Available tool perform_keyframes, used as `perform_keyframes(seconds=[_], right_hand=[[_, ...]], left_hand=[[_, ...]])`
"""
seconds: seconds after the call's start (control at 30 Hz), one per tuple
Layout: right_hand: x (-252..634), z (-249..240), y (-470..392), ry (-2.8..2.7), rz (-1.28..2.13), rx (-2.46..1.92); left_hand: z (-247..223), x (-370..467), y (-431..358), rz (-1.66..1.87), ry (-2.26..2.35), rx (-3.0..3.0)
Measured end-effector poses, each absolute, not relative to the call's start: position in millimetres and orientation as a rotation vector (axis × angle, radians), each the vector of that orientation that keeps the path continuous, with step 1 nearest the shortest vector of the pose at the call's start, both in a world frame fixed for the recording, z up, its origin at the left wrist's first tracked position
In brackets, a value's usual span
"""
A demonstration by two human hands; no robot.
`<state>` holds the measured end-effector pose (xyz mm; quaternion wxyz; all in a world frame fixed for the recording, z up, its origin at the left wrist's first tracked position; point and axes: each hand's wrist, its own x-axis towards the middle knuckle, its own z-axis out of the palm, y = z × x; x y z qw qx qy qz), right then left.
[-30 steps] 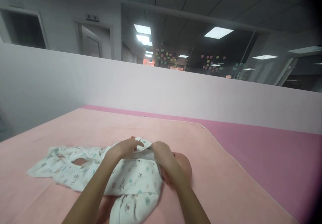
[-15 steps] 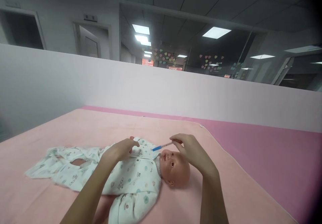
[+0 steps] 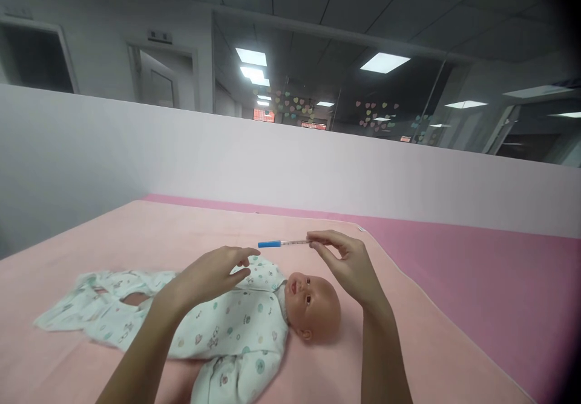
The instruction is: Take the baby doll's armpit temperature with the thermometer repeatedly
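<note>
Between the fingertips of my right hand [image 3: 342, 261] is the clear end of a thin glass thermometer [image 3: 290, 243] with a blue tip. It is held almost level above the baby doll [image 3: 313, 307]. My left hand [image 3: 218, 274] hovers over the doll's chest with thumb and fingers apart, its fingertips just short of the blue end. The doll lies on its back, head to the right, dressed in a white printed baby suit [image 3: 240, 325]. My left forearm hides part of the suit.
A pink padded mat [image 3: 181, 228] lies beneath the doll, over a darker pink surface [image 3: 463, 277] on the right. Behind it runs a low white partition [image 3: 290, 168]. Beyond that stands a glass wall with heart-shaped stickers [image 3: 295, 107].
The thermometer has risen and turned from a slant to nearly level. My left hand has shifted slightly left, its fingers spreading wider. My right hand still pinches the clear end.
</note>
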<state>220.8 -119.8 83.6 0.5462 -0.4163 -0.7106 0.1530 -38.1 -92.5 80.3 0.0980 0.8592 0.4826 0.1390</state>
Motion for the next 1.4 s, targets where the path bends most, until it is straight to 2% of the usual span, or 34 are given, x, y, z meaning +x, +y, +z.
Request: perform_keyframes(seconds=[0.13, 0.37, 0.57, 0.7, 0.87, 0.93, 1.17, 1.4], right_hand=[[216.8, 84.2, -121.2, -1.650, 0.384, -0.924], [217.2, 81.7, -118.8, -1.632, 0.364, -0.927], [216.8, 80.8, -117.1, -1.636, 0.362, -0.938], [215.9, 81.8, -117.7, -1.618, 0.388, -0.924], [210.6, 82.5, -117.7, -1.606, 0.417, -0.893], [206.9, 82.0, -117.4, -1.593, 0.427, -0.885], [195.4, 79.9, -117.9, -1.551, 0.471, -0.829], [197.1, 79.3, -115.3, -1.513, 0.436, -0.860]], left_hand=[[83.2, -41.7, -93.8, 0.429, 1.390, 2.515], [42.8, -41.5, -52.5, -0.004, 1.465, 2.407], [39.5, -41.1, -43.8, -0.083, 1.479, 2.374], [59.6, -43.0, -57.2, 0.220, 1.429, 2.438], [92.6, -37.3, -88.3, 0.923, 1.275, 2.370], [99.3, -33.9, -98.9, 1.095, 1.203, 2.321], [100.6, -25.9, -108.7, 1.418, 1.120, 2.351], [101.7, -31.2, -104.4, 1.489, 1.103, 2.357]])
